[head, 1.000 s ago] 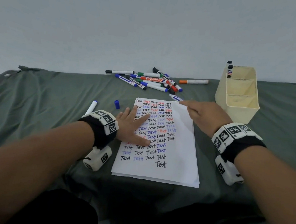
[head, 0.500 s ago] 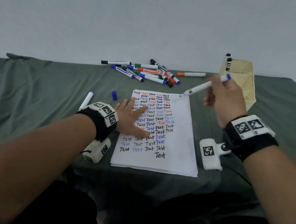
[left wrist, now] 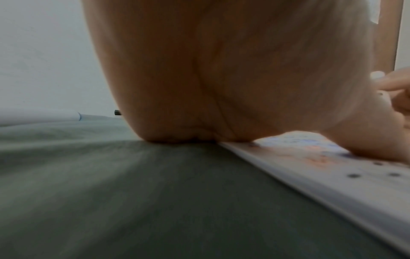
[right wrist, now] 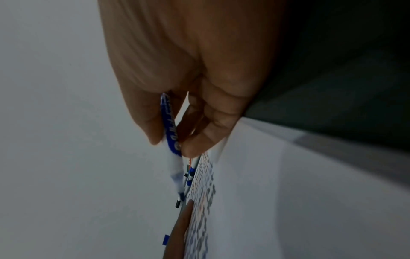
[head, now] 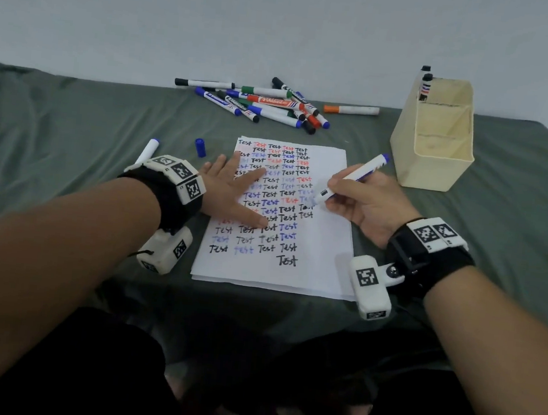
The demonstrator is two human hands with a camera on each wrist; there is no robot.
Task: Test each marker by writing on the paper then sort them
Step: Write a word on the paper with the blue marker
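A loose cap point(head: 200, 147) lies on the cloth point(head: 72, 127) beside the left hand point(head: 230, 192), which is spread flat, holding nothing, pressing the paper point(head: 320, 265); if it lifts, the sheet could slide mid-stroke. The right hand point(head: 366, 204) grips the blue marker point(head: 352, 178) in a writing pinch, tip at the page's crowded right rows, where a new word may overlap old ones and hide a faint result.

Dim, flat light; wrist views blurry, edges warped.
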